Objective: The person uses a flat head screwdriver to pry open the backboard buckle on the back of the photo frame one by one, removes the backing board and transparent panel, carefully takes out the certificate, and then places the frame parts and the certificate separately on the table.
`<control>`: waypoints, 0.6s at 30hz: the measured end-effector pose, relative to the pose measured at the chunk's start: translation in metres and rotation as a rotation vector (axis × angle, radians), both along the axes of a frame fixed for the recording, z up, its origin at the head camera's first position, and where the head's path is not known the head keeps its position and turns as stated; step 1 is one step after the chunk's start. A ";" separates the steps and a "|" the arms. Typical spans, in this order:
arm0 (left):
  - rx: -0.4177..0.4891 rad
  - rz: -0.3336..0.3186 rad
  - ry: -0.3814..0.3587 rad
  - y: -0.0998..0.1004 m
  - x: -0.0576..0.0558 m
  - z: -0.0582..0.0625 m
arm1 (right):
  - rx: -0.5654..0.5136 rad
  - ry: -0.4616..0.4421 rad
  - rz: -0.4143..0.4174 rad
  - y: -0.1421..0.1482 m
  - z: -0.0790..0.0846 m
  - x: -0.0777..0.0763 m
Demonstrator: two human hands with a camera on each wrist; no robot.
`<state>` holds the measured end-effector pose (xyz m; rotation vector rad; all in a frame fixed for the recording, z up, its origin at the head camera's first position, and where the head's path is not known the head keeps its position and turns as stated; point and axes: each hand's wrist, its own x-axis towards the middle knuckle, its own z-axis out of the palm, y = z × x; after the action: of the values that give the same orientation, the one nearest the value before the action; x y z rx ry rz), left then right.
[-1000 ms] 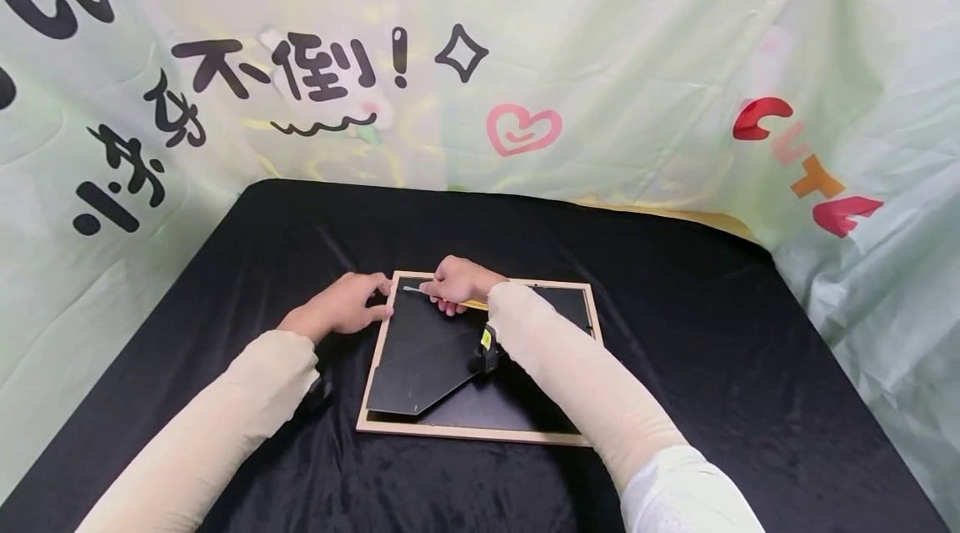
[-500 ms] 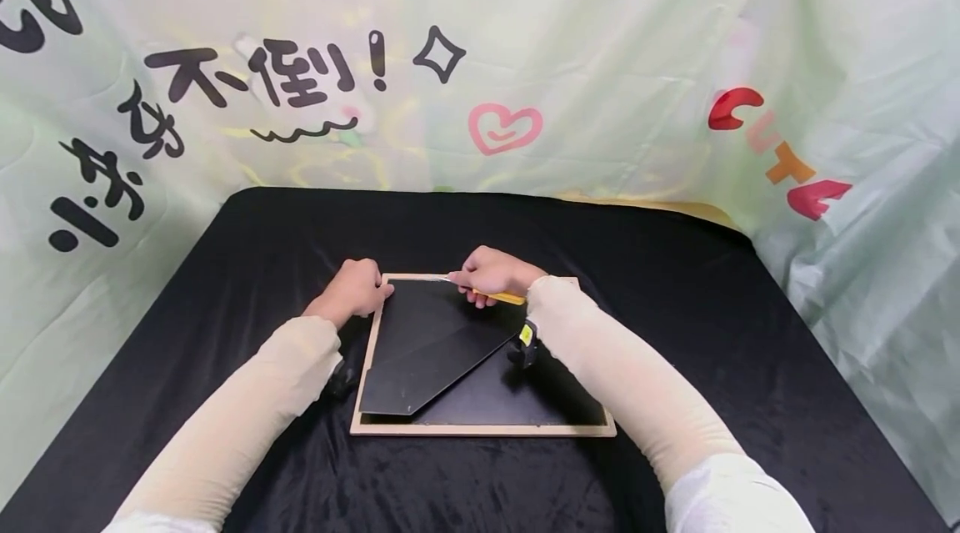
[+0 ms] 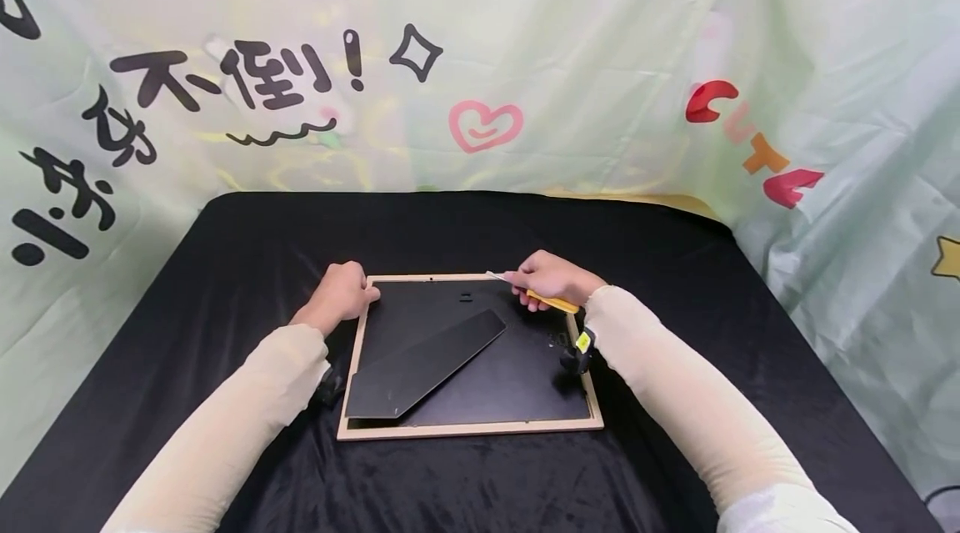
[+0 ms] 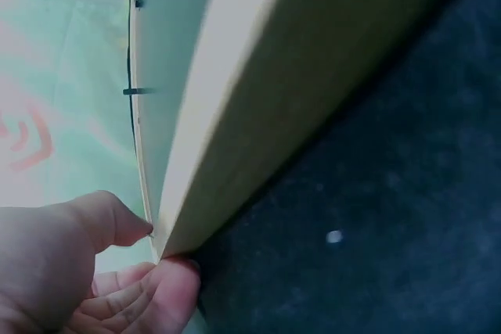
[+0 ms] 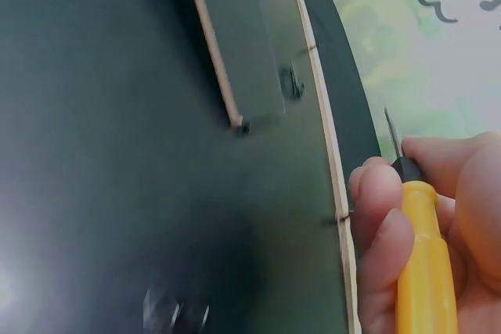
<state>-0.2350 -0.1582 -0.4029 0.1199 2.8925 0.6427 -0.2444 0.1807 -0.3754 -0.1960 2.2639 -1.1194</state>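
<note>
A picture frame (image 3: 468, 431) with a light wood rim lies back side up, showing its black backing board (image 3: 517, 391) and a black stand leg (image 3: 427, 366). My left hand (image 3: 341, 295) grips the frame's far left corner; in the left wrist view the thumb is above the rim and the fingers are against its outer side. My right hand (image 3: 551, 276) holds a screwdriver (image 5: 427, 263) by its yellow handle. Its thin metal tip is near the far rim, towards the right. Small dark tabs (image 5: 342, 217) stick out along that rim.
Black cloth (image 3: 660, 283) covers the table around the frame. A pale green curtain (image 3: 600, 57) with printed characters and a pink heart hangs behind it. A small dark hanger (image 3: 466, 297) sits on the backing board.
My right hand has moved right along the far rim with the screwdriver. My left hand has shifted from the frame's left side to its far left corner. The head view has turned rightward.
</note>
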 end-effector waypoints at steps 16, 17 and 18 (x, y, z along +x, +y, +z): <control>0.107 -0.068 0.036 -0.014 0.001 -0.002 | -0.100 -0.079 -0.214 0.054 -0.012 0.036; 0.109 -0.068 0.029 -0.013 0.001 -0.002 | -0.102 -0.078 -0.226 0.056 -0.013 0.039; 0.116 -0.068 0.022 -0.013 0.001 -0.002 | -0.104 -0.072 -0.227 0.058 -0.014 0.041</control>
<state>-0.2344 -0.1710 -0.4046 0.2406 2.8573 0.8007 -0.2032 0.2388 -0.3894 0.0619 2.2063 -1.3409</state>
